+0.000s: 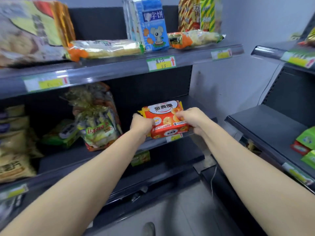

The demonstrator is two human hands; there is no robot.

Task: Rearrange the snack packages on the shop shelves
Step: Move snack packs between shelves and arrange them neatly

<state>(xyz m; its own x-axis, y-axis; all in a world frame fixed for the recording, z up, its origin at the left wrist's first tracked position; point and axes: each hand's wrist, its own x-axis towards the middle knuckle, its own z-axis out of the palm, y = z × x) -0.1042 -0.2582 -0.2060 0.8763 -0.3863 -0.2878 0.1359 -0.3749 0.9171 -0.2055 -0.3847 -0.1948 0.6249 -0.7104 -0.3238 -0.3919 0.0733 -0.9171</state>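
Both bare arms reach out to the middle shelf, where the left hand (142,124) and the right hand (192,119) hold a flat orange-red plastic snack package (166,120) by its two short ends, fingers curled tight on it from either side. The pack is at the front lip of the dark grey metal middle shelf (194,102), towards its right end, face tilted up; whether its base rests on the shelf I cannot tell. To place it well, I would keep the grip even on both ends, slide it back level so it sits square behind the small price label (175,137), and leave a gap from the green and orange foil bag (99,130) to the left. Its front reads 金麦圈 in big characters. Farther up, a blue and white biscuit pack with a grey cartoon animal (152,26) shows 字饼. Below it, the green-edged price tag with a red arrow (161,63) has 3.5 handwritten on it.
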